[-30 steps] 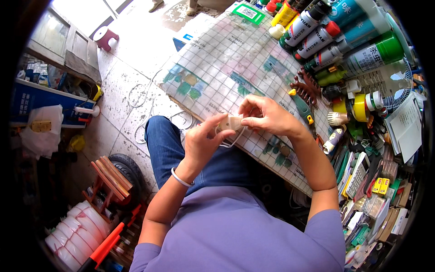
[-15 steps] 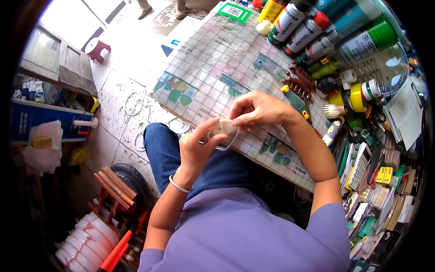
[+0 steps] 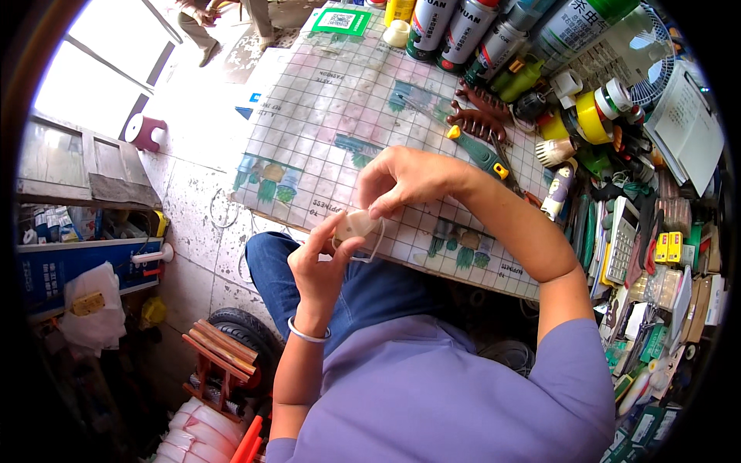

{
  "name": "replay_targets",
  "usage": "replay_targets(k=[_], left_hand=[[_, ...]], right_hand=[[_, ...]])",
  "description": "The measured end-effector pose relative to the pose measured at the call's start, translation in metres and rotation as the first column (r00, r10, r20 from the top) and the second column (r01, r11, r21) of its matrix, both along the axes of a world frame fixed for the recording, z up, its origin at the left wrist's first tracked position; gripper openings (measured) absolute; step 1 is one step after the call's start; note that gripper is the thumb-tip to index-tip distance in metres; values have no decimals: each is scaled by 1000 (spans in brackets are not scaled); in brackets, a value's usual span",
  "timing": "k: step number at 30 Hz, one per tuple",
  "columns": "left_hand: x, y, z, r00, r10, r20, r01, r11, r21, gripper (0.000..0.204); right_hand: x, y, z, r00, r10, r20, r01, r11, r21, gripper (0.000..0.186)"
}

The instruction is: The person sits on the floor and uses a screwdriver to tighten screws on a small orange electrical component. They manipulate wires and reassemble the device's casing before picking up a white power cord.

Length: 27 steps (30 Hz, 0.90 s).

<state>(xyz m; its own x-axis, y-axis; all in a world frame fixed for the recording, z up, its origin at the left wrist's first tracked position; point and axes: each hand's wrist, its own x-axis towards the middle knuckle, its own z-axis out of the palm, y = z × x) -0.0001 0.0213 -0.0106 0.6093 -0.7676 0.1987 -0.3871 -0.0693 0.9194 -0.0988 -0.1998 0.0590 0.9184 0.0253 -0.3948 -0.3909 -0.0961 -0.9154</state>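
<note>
My left hand (image 3: pixel 326 251) grips a small off-white piece (image 3: pixel 357 225) by its left side between thumb and fingers, with a bracelet on my wrist. My right hand (image 3: pixel 394 174) pinches the same piece at its upper right, fingers curled behind it. A white cord (image 3: pixel 376 247) loops down from the piece below both hands. The piece is held over the near edge of the worktable (image 3: pixel 285 116), covered in gridded, patterned sheeting. A green screwdriver (image 3: pixel 482 153) with yellow parts lies beyond my right hand, beside brown claw-shaped items (image 3: pixel 477 123).
Spray cans (image 3: pixel 463 31), tape rolls (image 3: pixel 594 109), a fan (image 3: pixel 652 85) and piled stationery fill the table's right. At left are shelves (image 3: pixel 73 266), a purple stool (image 3: pixel 143 131), a tyre (image 3: pixel 255 324) and wood strips (image 3: pixel 224 347). Another person's legs (image 3: pixel 255 23) show at the top.
The view has shifted, and more of the person by the doorway shows. Both my hands still hold the piece, my right hand now arched higher over it.
</note>
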Motion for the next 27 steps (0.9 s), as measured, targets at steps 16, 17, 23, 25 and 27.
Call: replay_targets(k=[16, 17, 23, 25, 27], left_hand=[[-1, -2, 1, 971, 2, -238, -17, 998, -62, 42], [0, -1, 1, 973, -13, -231, 3, 999, -42, 40], [2, -1, 2, 981, -62, -185, 65, 998, 11, 37], [1, -2, -5, 988, -19, -154, 13, 999, -35, 41], [0, -3, -7, 989, 4, -150, -15, 997, -73, 45]], right_hand=[[-60, 1, 41, 818, -268, 509, 566, 216, -796, 20], [-74, -1, 43, 848, -241, 472, 492, 27, -870, 28], [-113, 6, 25, 883, -371, 289, 291, -51, -955, 31], [-106, 14, 36, 700, -448, 556, 661, 113, -742, 27], [-98, 25, 59, 463, -508, 726, 884, 203, -422, 21]])
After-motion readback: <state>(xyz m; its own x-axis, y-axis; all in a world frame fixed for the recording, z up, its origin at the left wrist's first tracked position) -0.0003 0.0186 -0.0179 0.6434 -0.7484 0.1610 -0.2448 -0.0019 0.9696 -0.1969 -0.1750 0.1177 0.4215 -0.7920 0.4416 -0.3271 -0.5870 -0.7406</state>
